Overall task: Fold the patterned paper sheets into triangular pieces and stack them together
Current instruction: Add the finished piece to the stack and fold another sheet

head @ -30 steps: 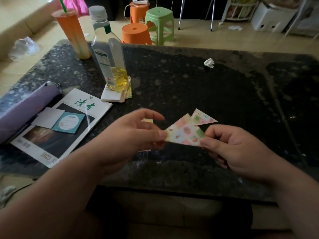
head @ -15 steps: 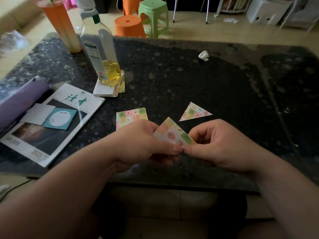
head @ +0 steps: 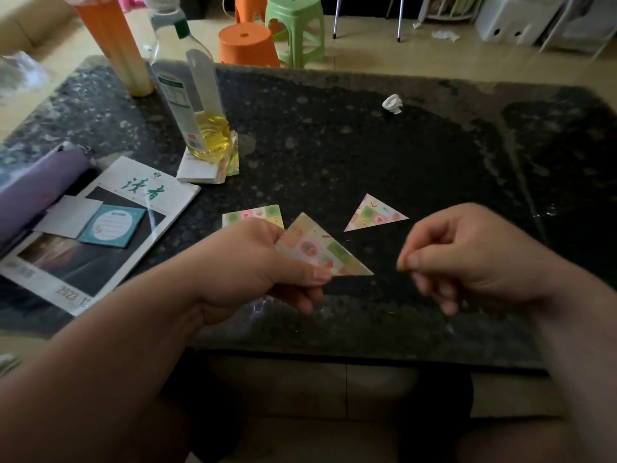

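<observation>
My left hand [head: 253,265] pinches a folded patterned paper triangle [head: 320,250] just above the dark table [head: 367,145], thumb on top. My right hand [head: 467,259] hovers to the right of it with fingers curled and thumb against forefinger, holding nothing that I can see. A second folded triangle [head: 372,213] lies flat on the table beyond the hands. An unfolded patterned sheet [head: 257,215] lies behind my left hand, partly hidden by it. More patterned sheets [head: 232,162] sit under the oil bottle.
An oil bottle [head: 190,95] stands on a white pad [head: 197,168] at the left. An orange drink cup [head: 117,45] is behind it. A magazine [head: 100,228] with small cards and a purple case [head: 36,192] lie far left. A crumpled paper scrap [head: 393,103] sits mid-table.
My right hand has let go of the folded triangle and moved off to the right. My left hand alone now holds it.
</observation>
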{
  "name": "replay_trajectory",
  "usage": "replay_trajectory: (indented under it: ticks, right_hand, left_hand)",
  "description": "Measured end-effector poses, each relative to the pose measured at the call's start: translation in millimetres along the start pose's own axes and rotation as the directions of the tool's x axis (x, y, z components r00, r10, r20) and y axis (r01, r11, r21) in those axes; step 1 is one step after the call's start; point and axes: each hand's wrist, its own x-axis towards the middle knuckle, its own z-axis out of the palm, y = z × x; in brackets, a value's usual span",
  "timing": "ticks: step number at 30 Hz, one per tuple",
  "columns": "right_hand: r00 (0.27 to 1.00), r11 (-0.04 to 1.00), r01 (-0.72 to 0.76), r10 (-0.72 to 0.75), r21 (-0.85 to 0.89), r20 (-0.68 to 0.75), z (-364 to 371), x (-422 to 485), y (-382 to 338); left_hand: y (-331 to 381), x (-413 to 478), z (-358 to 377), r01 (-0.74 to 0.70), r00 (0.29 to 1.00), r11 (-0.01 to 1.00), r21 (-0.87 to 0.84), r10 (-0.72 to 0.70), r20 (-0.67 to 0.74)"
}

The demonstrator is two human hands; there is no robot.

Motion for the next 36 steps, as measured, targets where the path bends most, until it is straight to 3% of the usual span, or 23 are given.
replay_trajectory:
  ticks: [3,5,8,12,15,19,24,26,27,29,32,34,36]
  right_hand:
    - [0.999,0.995,-0.004,0.008,0.098,-0.035,-13,-4,4]
    - [0.996,0.987,-0.007,-0.007,0.159,0.091,0,-4,1]
    - [0.97,0.996,0.041,-0.059,0.078,0.237,31,1,2]
    - [0.978,0.99,0.11,-0.124,0.092,0.166,39,4,0]
    - [0.985,0.985,0.079,-0.1,0.151,0.14,23,2,0]
    - [0.976,0.985,0.034,-0.069,0.169,0.205,19,1,1]
    - [0.981,0.987,-0.022,-0.01,0.162,0.193,11,4,3]
    - [0.965,0.99,-0.078,0.045,0.12,0.257,9,4,2]
    - [0.949,0.99,-0.107,0.076,0.086,0.307,12,3,2]
    - [0.908,0.99,-0.14,0.118,0.025,0.401,23,4,2]
    - [0.882,0.99,-0.138,0.13,-0.015,0.453,36,6,2]
    - [0.883,0.99,-0.136,0.133,-0.025,0.45,37,5,1]
    - [0.893,0.99,-0.137,0.134,-0.024,0.43,35,4,-1]
  left_hand:
    - [1,-5,-4,-0.009,1.0,0.998,-0.055,0.007,-0.025]
    - [0,-5,0,-0.014,1.0,0.999,-0.042,0.014,-0.002]
    - [-5,1,9,-0.017,1.0,1.0,-0.011,0.018,0.022]
    - [-4,5,10,-0.042,0.999,0.999,0.009,0.042,0.022]
    - [0,0,2,-0.056,0.998,0.998,0.026,0.055,0.018]
    - [6,-10,-16,-0.049,0.998,0.985,0.165,0.044,0.033]
    - [11,-14,-48,0.008,0.98,0.952,0.307,0.054,-0.192]
    - [11,-12,-49,-0.05,0.959,0.953,0.298,0.129,-0.251]
    - [11,-10,-43,-0.111,0.954,0.949,0.294,0.185,-0.236]
    - [15,-5,-20,-0.189,0.971,0.919,0.346,0.228,-0.075]
    - [18,6,7,-0.181,0.982,0.777,0.603,0.114,0.148]
    - [20,11,13,-0.195,0.977,0.705,0.682,0.079,0.197]
    - [21,13,13,-0.178,0.978,0.721,0.669,0.052,0.204]
